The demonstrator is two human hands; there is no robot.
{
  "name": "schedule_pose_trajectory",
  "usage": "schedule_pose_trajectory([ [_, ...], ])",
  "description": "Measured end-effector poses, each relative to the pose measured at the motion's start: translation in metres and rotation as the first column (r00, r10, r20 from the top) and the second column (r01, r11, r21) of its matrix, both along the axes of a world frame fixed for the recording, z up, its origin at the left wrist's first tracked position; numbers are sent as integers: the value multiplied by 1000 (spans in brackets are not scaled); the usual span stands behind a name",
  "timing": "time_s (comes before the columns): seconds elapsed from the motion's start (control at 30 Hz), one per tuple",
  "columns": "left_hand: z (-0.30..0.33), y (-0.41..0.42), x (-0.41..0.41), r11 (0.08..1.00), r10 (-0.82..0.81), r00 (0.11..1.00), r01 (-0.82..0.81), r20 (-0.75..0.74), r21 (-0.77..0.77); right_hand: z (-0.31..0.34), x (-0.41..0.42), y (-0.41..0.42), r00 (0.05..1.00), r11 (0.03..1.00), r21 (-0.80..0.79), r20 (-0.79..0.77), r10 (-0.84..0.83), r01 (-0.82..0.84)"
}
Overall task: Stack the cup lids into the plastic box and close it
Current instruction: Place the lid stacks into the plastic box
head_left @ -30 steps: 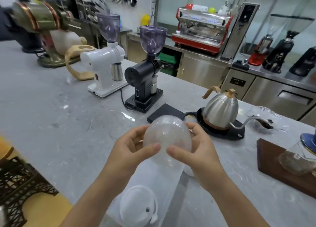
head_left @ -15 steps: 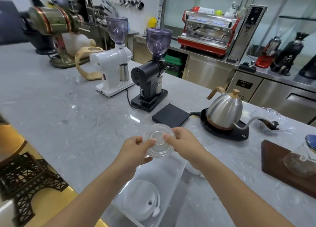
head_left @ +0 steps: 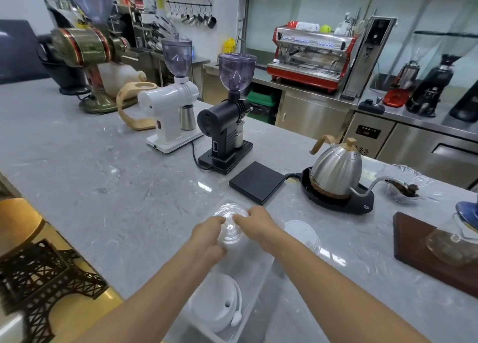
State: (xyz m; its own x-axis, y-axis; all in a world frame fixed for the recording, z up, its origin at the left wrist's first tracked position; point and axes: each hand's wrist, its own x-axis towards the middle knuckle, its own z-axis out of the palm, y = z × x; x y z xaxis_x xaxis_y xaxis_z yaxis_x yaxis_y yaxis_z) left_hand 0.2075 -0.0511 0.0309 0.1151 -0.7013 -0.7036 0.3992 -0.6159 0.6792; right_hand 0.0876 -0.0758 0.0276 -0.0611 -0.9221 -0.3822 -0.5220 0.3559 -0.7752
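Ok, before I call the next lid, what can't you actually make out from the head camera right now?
- Clear lid: both hands grip it; left hand and right hand cover its sides, so whether it is one lid or several nested is unclear.
- Plastic box: transparent, near end cut off by the bottom edge; no box cover identifiable.
- White lid in the box: count beneath it hidden.
- Lid on the counter: translucent, edges faint.

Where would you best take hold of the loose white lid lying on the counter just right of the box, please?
Probably by its rim, from above with the right hand: the white lid lies flat and low, so only opposite edges look pinchable.
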Motion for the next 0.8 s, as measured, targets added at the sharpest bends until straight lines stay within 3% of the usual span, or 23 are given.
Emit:
schedule_pose_trajectory([
  [0.23, 2, 13, -3, 985, 171, 968, -175, -184, -3, -20, 1, 1, 982, 986, 46, 100, -162, 158],
  [0.5, 7, 25, 1, 995, 90, 980, -83, -177, 47, -36, 13, -2, 975, 975, -41, 39, -218, 220],
  [0.63, 8, 26, 5, 994, 98, 959, -81, -267, 74, -33, 14, -2, 978, 981, -89, -98, -183, 174],
  [0.8, 9, 26, 6, 987, 152, 950, -133, -272, 87, -26, 13, 0, 931, 984, -179, -356, -84, 20],
])
